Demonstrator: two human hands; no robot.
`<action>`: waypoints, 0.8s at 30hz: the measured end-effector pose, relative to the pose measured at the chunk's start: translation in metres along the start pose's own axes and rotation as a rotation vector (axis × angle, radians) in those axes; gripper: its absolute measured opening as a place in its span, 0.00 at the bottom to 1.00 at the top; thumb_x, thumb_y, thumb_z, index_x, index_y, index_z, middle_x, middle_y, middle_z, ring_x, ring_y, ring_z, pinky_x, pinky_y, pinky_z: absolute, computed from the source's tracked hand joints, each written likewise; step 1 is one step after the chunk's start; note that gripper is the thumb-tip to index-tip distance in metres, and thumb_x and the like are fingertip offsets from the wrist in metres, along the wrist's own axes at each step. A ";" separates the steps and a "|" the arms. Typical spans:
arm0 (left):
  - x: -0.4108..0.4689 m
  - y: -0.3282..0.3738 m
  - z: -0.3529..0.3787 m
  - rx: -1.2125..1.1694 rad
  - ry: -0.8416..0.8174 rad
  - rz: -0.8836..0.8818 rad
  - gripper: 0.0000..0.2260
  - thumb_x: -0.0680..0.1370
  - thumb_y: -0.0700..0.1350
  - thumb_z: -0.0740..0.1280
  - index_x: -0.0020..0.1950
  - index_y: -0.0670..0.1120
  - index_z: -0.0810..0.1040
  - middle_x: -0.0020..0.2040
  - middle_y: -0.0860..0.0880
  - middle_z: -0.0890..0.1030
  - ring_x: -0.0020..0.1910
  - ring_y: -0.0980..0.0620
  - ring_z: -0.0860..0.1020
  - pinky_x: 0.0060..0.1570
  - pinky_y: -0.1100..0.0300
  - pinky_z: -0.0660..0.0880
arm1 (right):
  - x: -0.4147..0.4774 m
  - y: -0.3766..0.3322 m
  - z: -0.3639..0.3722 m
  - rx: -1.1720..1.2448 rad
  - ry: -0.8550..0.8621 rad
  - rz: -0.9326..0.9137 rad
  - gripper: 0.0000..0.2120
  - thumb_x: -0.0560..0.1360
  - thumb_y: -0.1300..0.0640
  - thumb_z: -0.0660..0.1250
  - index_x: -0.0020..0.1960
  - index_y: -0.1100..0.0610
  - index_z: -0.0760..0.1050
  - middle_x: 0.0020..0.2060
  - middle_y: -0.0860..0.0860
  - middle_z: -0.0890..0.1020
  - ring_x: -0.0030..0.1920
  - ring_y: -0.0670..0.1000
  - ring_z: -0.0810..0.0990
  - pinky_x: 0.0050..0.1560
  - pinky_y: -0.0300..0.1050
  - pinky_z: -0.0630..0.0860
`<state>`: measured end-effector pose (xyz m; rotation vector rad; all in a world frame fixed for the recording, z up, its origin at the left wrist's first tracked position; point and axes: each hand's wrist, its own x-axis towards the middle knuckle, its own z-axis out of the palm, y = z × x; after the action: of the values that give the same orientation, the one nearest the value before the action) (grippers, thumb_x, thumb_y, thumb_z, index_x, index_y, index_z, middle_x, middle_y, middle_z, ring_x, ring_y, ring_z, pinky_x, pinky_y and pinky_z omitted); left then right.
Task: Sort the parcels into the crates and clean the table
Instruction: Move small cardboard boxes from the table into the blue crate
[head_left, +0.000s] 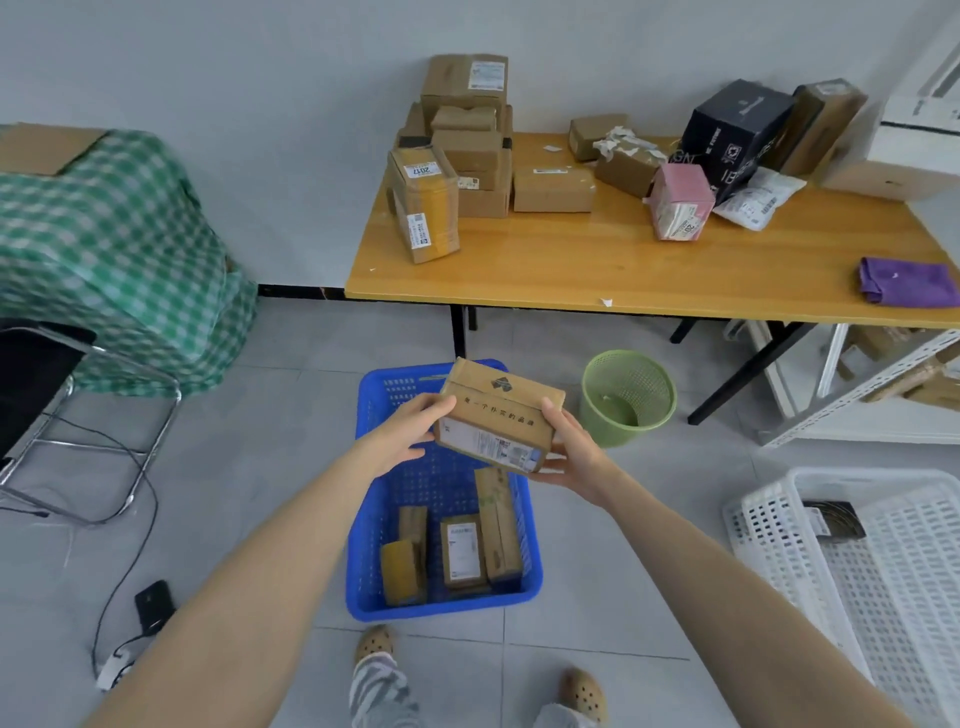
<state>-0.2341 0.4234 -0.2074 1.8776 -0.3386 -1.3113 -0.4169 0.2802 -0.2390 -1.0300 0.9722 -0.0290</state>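
COLOUR REF.
Blue crate (467, 604); white crate (769, 530), mesh patt. Bin (628, 395): lt. green. Counter (623, 260): yellow-orange top, blk legs. Rag (906, 283): purple. Wrapped parcel (680, 202): pink. Held parcel (498, 415): brown w/ white label. Draped cloth (114, 249): green/white check.

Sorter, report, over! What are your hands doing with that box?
Left hand and right hand grip brown cardboard parcel by its ends. Parcel held above blue plastic crate. Crate's near end holds small parcels; far end bare.

Crate (447, 605) before table (623, 260); bin (628, 400) at its right; basket (769, 530), contents unclear, rightmost.
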 end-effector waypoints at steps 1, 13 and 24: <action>0.009 -0.004 -0.020 0.024 -0.011 -0.006 0.17 0.78 0.58 0.61 0.64 0.54 0.68 0.63 0.52 0.73 0.67 0.47 0.69 0.70 0.44 0.62 | 0.013 0.003 0.019 0.006 0.009 0.012 0.27 0.75 0.37 0.61 0.69 0.49 0.63 0.59 0.58 0.76 0.56 0.59 0.79 0.50 0.56 0.81; 0.098 -0.090 -0.110 0.125 -0.104 -0.240 0.22 0.77 0.60 0.63 0.68 0.56 0.66 0.67 0.54 0.70 0.67 0.47 0.68 0.67 0.43 0.66 | 0.101 0.087 0.116 0.173 0.052 0.227 0.41 0.61 0.36 0.73 0.67 0.49 0.61 0.59 0.53 0.75 0.56 0.61 0.80 0.52 0.63 0.79; 0.285 -0.176 -0.067 -0.073 -0.014 -0.257 0.19 0.77 0.50 0.68 0.63 0.49 0.65 0.62 0.50 0.73 0.61 0.52 0.71 0.60 0.55 0.69 | 0.283 0.146 0.072 0.168 0.183 0.191 0.17 0.78 0.48 0.64 0.65 0.47 0.67 0.60 0.52 0.74 0.62 0.54 0.73 0.53 0.53 0.78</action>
<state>-0.0922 0.3912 -0.5162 1.8967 -0.0560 -1.4857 -0.2559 0.2862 -0.5226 -0.7862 1.2108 -0.0469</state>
